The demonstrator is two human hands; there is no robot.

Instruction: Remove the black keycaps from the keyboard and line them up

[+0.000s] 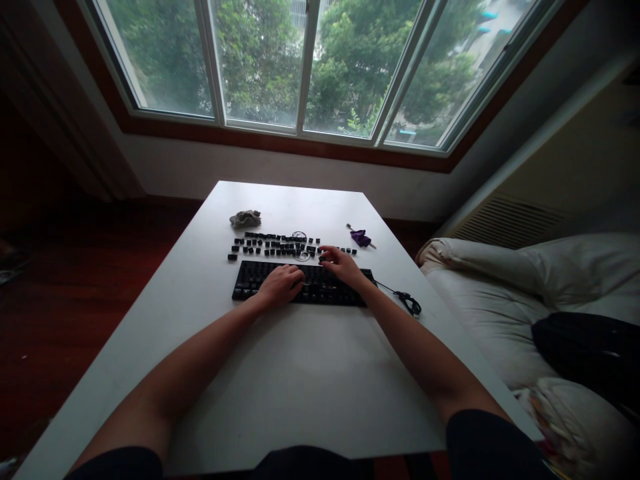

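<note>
A black keyboard (250,283) lies across the middle of a white table (300,373). My left hand (281,283) rests on the keyboard's centre with its fingers curled down onto it. My right hand (342,263) reaches over the keyboard's far edge, fingertips pinched at a small black keycap in the rows of loose keycaps (270,244) laid out just behind the keyboard. A thin wire keycap puller (301,253) lies among the keycaps, between my two hands.
A grey crumpled cloth (245,218) sits at the far left of the keycaps. A small purple brush (361,237) lies far right. The keyboard's coiled black cable (409,301) trails near the right edge. A bed with white bedding (525,293) stands to the right.
</note>
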